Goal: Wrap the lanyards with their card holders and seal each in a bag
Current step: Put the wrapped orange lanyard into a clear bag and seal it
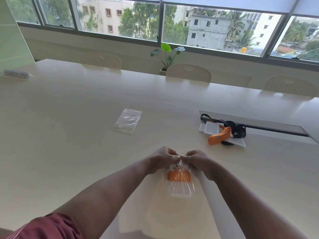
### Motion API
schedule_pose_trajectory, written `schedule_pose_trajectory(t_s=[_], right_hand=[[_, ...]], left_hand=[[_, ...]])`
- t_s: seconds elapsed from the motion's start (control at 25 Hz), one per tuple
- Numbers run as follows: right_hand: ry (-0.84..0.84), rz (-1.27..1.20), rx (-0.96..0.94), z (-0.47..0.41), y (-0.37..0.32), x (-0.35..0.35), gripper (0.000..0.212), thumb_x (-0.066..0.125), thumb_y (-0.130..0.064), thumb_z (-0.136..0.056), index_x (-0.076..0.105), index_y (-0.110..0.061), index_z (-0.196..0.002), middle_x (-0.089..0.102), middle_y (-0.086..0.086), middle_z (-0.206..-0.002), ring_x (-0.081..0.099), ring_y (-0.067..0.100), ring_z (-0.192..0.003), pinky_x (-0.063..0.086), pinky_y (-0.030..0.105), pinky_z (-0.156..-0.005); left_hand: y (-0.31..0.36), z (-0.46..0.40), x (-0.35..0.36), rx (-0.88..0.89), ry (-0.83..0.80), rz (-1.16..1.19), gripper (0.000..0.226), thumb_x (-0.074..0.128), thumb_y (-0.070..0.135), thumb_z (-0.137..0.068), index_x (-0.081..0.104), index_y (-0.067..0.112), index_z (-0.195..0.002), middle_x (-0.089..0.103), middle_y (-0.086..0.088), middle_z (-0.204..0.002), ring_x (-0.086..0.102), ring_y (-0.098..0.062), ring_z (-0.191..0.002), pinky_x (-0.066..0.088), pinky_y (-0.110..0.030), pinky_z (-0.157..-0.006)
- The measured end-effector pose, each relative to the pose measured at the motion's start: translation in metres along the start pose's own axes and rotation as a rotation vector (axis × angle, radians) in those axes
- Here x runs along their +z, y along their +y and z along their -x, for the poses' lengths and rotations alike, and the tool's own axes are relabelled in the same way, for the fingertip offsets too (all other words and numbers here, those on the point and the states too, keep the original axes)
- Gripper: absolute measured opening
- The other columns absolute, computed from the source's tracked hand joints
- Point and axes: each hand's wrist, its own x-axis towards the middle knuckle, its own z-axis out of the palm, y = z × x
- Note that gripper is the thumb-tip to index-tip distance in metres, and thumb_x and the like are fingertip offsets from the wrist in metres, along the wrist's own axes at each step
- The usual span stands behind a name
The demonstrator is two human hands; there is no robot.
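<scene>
- Left hand [163,156]: fingers curled, pinching the top edge of the clear bag [181,185] at frame centre; touches the right hand at the knuckles.
- Right hand [196,160]: fingers curled, pinching the same top edge from 3 o'clock of the left.
- Clear bag: hangs from both hands toward 6 o'clock; holds an orange lanyard [178,175] wound on a white card holder [172,167], metal clip at the mouth.
- Risk, judged: the clip sits at the seal line; it may keep the strip from closing or let it pop open.
- Spare bags [127,121]: flat on the bench [69,135], 11 o'clock of the hands, well apart.
- Unwrapped lanyards [224,131], orange and black, with white holders: 2 o'clock, beside a cable slot [276,129].
</scene>
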Motion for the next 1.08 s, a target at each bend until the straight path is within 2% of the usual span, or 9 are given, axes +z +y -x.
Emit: schedule_pose_trajectory(t_s=[0.08, 0.2, 0.32, 0.4, 0.52, 0.64, 0.72, 0.92, 1.08], right_hand=[[-0.004, -0.051, 0.005, 0.002, 0.0, -0.003, 0.021, 0.071, -0.025, -0.095, 0.069, -0.011, -0.08, 0.063, -0.001, -0.062, 0.054, 0.007, -0.049, 0.043, 0.02, -0.047], [0.021, -0.014, 0.0, 0.001, 0.002, -0.003, 0.022, 0.07, -0.025, -0.095, 0.067, -0.009, -0.08, 0.061, 0.003, -0.066, 0.052, 0.009, -0.053, 0.044, 0.02, -0.048], [0.043, 0.036, -0.013, 0.0, 0.005, -0.001, 0.022, 0.069, -0.024, -0.096, 0.066, -0.007, -0.083, 0.063, 0.01, -0.076, 0.055, 0.014, -0.061, 0.046, 0.024, -0.052], [0.041, 0.054, -0.015, -0.001, 0.006, -0.001, 0.021, 0.069, -0.025, -0.096, 0.067, -0.008, -0.082, 0.063, 0.007, -0.073, 0.056, 0.013, -0.061, 0.047, 0.024, -0.052], [0.043, 0.067, -0.015, -0.002, 0.007, -0.001, 0.021, 0.071, -0.027, -0.094, 0.069, -0.01, -0.081, 0.064, 0.001, -0.067, 0.056, 0.008, -0.056, 0.046, 0.02, -0.048], [0.005, -0.021, -0.048, 0.0, 0.009, -0.007, 0.025, 0.078, -0.032, -0.088, 0.07, -0.01, -0.077, 0.063, -0.003, -0.06, 0.054, 0.007, -0.051, 0.044, 0.021, -0.049], [-0.032, -0.072, -0.068, 0.002, 0.011, -0.014, 0.028, 0.08, -0.033, -0.085, 0.069, -0.009, -0.076, 0.062, -0.001, -0.06, 0.051, 0.008, -0.051, 0.042, 0.022, -0.051], [0.02, -0.027, -0.071, 0.0, 0.011, -0.011, 0.029, 0.076, -0.031, -0.088, 0.066, -0.009, -0.072, 0.062, -0.004, -0.056, 0.051, 0.006, -0.05, 0.043, 0.02, -0.049], [-0.038, -0.096, -0.09, 0.002, 0.013, -0.015, 0.028, 0.076, -0.033, -0.087, 0.068, -0.007, -0.08, 0.063, 0.002, -0.065, 0.052, 0.01, -0.056, 0.044, 0.022, -0.054]], left_hand=[[-0.001, -0.001, -0.002, -0.004, 0.006, 0.032, 0.011, 0.068, 0.023, -0.095, 0.07, 0.014, -0.09, 0.071, -0.002, -0.084, 0.069, -0.012, -0.07, 0.056, -0.025, -0.061], [-0.002, -0.001, -0.002, -0.004, 0.015, 0.018, 0.01, 0.071, 0.022, -0.09, 0.072, 0.013, -0.088, 0.072, -0.001, -0.08, 0.069, -0.012, -0.068, 0.057, -0.026, -0.061], [-0.001, -0.001, -0.003, -0.002, -0.018, -0.048, 0.022, 0.072, 0.026, -0.08, 0.075, 0.006, -0.088, 0.072, -0.003, -0.079, 0.068, -0.015, -0.071, 0.056, -0.032, -0.066], [0.0, -0.001, -0.006, -0.011, -0.054, -0.052, 0.029, 0.073, 0.029, -0.078, 0.075, 0.003, -0.092, 0.073, -0.005, -0.082, 0.069, -0.018, -0.074, 0.056, -0.034, -0.069], [0.0, 0.0, -0.01, 0.002, -0.092, -0.025, 0.019, 0.078, 0.026, -0.084, 0.077, 0.008, -0.09, 0.075, -0.006, -0.085, 0.07, -0.018, -0.077, 0.056, -0.031, -0.069], [0.001, 0.002, -0.009, 0.013, -0.067, 0.026, 0.007, 0.078, 0.017, -0.088, 0.076, 0.012, -0.084, 0.073, -0.002, -0.075, 0.066, -0.012, -0.067, 0.052, -0.025, -0.06], [0.002, 0.003, -0.009, 0.007, -0.043, 0.022, 0.008, 0.078, 0.016, -0.088, 0.077, 0.014, -0.08, 0.072, 0.0, -0.072, 0.065, -0.01, -0.063, 0.051, -0.023, -0.056], [0.005, 0.003, -0.009, -0.015, -0.028, 0.024, 0.01, 0.078, 0.015, -0.087, 0.077, 0.005, -0.091, 0.073, -0.007, -0.081, 0.065, -0.018, -0.073, 0.053, -0.032, -0.069], [0.006, 0.003, -0.01, -0.021, -0.038, 0.028, 0.01, 0.078, 0.015, -0.088, 0.076, 0.005, -0.09, 0.072, -0.006, -0.08, 0.064, -0.017, -0.071, 0.052, -0.03, -0.067]])
